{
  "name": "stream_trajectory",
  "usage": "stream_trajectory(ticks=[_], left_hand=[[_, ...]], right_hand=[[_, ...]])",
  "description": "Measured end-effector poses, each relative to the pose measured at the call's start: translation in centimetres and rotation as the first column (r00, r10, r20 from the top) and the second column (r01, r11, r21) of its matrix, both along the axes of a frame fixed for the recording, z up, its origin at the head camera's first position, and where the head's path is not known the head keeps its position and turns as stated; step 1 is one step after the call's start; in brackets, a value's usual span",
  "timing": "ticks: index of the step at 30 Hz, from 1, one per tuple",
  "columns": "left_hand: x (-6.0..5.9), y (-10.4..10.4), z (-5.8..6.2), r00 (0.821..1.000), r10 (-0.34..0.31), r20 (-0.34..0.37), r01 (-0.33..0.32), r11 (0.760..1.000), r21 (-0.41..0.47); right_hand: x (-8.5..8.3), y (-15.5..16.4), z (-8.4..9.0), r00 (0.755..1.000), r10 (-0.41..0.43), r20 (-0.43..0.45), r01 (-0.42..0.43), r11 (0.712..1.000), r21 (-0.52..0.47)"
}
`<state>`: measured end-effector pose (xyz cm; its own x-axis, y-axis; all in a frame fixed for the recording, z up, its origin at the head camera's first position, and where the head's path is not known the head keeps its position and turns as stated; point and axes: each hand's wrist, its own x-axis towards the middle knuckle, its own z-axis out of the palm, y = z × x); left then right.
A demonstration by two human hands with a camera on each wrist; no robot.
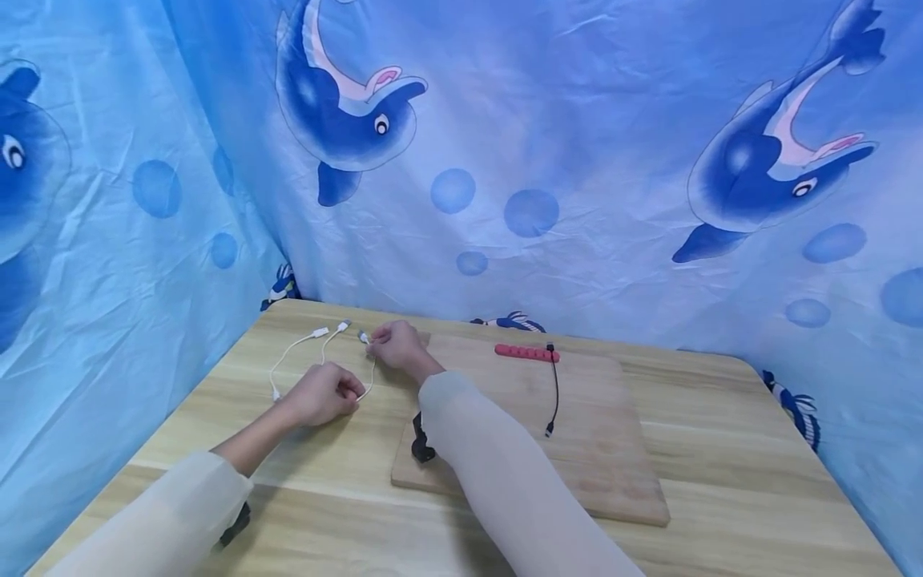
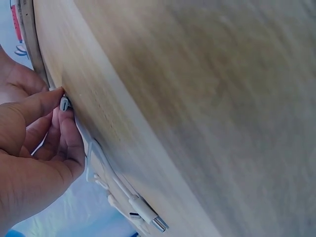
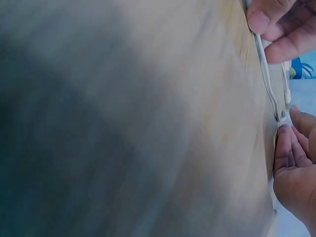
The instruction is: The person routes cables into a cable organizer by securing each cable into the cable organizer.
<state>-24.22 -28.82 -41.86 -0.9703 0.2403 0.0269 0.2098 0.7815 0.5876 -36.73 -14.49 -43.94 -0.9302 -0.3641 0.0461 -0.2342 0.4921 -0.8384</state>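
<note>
Between my two hands runs a short white USB cable [image 1: 372, 373], lying along the left part of the table. My left hand [image 1: 324, 394] pinches its near end. In the left wrist view a small connector [image 2: 64, 103] shows between thumb and fingertips. Farther off, my right hand [image 1: 397, 344] pinches the far end just behind the USB plug [image 1: 364, 336]. From the right wrist, the right hand [image 3: 298, 163] holds the white cord [image 3: 266, 74] between thumb and fingers, and the left hand [image 3: 284, 27] is at its other end.
Another white cable [image 1: 281, 359] lies curved left of my hands, with another white plug [image 1: 343, 326] nearby. On the right, a wooden board [image 1: 598, 473] carries a red cable holder strip [image 1: 515, 351] and a short black cable [image 1: 557, 393]. A blue dolphin-print curtain [image 1: 577, 144] hangs behind the table [image 1: 721, 473].
</note>
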Motion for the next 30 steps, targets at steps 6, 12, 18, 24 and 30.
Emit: stream_trajectory(ticks=[6, 12, 18, 24, 30], left_hand=[[-0.6, 0.6, 0.1, 1.000, -0.010, 0.008, 0.010, 1.000, 0.003], [-0.2, 0.8, -0.1, 0.999, 0.014, 0.033, -0.014, 1.000, 0.019], [0.1, 0.2, -0.4, 1.000, 0.015, 0.022, -0.016, 0.999, 0.034], [0.2, -0.5, -0.5, 1.000, 0.022, 0.014, -0.022, 0.999, 0.043], [-0.1, -0.4, -0.7, 1.000, 0.007, 0.023, -0.008, 0.999, 0.051]], right_hand=[[-0.2, -0.2, 0.5, 0.999, -0.044, 0.008, 0.044, 0.999, 0.026], [-0.1, -0.8, 0.4, 0.989, -0.145, 0.025, 0.143, 0.987, 0.069], [-0.2, -1.7, 0.2, 0.988, -0.150, 0.034, 0.148, 0.987, 0.065], [-0.1, -2.1, 0.4, 0.993, -0.099, 0.066, 0.096, 0.994, 0.042], [-0.2, -1.3, 0.6, 0.992, -0.075, 0.101, 0.075, 0.997, 0.000]])
